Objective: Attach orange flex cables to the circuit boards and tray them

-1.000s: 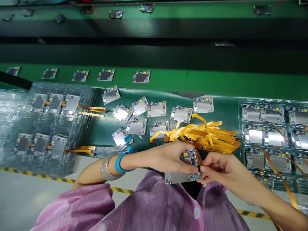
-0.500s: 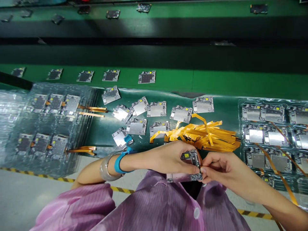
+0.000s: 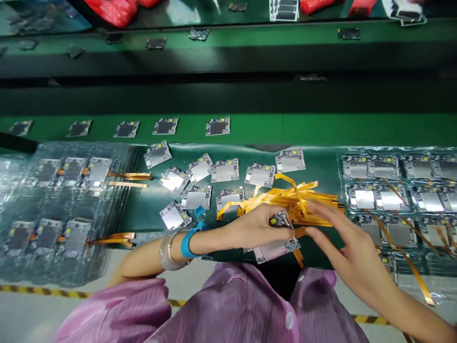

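My left hand [image 3: 255,226] grips a circuit board [image 3: 273,250] near the table's front edge, thumb across its top. An orange ribbon cable [image 3: 298,258] hangs below the board's right side, and a short orange piece shows at that edge. My right hand [image 3: 352,243] is open, thumb and fingers spread. Its thumb tip is close to the orange piece; whether they touch I cannot tell. Just behind both hands lies a pile of orange ribbon cables [image 3: 285,197], partly covered by my fingers. Several loose silver-faced boards, one of them a board [image 3: 196,196], lie left of the pile.
Stacked clear trays [image 3: 121,200] at left hold boards with ribbon cables sticking out. Another clear tray [image 3: 341,166] with boards stands at right. Several dark-faced boards, including a board [image 3: 218,126], lie on the green strip [image 3: 321,128] behind. Red bundles [image 3: 116,12] sit at the far back.
My right hand has drawn back from the board's edge and spread its fingers. My left hand still grips the board, now slightly tilted, and the hanging cable has come into view. The camera view has shifted.
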`<action>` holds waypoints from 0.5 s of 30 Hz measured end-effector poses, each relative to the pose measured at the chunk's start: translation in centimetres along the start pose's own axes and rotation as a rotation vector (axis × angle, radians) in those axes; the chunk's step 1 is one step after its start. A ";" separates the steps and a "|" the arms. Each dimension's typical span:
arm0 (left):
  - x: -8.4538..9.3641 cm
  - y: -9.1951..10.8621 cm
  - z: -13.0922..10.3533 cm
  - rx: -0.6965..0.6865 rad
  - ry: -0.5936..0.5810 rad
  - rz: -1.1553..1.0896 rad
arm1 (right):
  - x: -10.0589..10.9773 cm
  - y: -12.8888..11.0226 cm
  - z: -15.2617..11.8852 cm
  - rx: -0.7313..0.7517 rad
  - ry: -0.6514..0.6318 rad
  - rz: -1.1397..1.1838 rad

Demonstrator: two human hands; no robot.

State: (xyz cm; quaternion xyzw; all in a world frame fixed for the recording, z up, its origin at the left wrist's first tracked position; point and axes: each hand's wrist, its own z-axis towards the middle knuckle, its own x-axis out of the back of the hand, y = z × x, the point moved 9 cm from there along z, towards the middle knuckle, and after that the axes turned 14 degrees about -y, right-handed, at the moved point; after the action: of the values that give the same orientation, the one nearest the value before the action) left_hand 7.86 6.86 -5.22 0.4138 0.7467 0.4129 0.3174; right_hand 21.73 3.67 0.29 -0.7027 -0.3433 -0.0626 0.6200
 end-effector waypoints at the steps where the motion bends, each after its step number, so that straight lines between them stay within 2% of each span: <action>1: 0.2 0.4 -0.1 -0.014 0.024 0.017 | 1.2 -0.9 -1.0 0.078 0.166 -0.095; 2: 0.2 0.9 -0.2 -0.023 0.043 0.038 | 1.6 -1.8 -2.0 0.149 0.273 -0.160; 3: 0.1 1.4 -0.4 -0.034 0.059 0.061 | 1.5 -2.4 -2.7 0.205 0.315 -0.198; 6: -0.8 2.9 -1.1 -0.073 0.106 0.167 | -0.4 -3.3 -3.5 0.267 0.253 -0.234; 10: -3.2 4.4 -2.0 -0.174 0.176 0.468 | -1.0 -3.9 -4.5 0.198 0.295 -0.306; 13: -4.9 6.0 -2.9 -0.412 0.251 0.658 | -1.0 -4.2 -5.2 0.123 0.210 -0.325; 15: -5.3 6.9 -3.3 -0.539 0.287 0.676 | 0.0 -3.3 -6.6 0.038 0.146 -0.246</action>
State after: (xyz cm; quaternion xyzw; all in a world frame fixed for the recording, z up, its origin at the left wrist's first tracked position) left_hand 10.05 3.23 3.04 0.4755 0.4719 0.7262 0.1545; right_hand 22.11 -2.37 4.46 -0.6372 -0.3820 -0.1825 0.6440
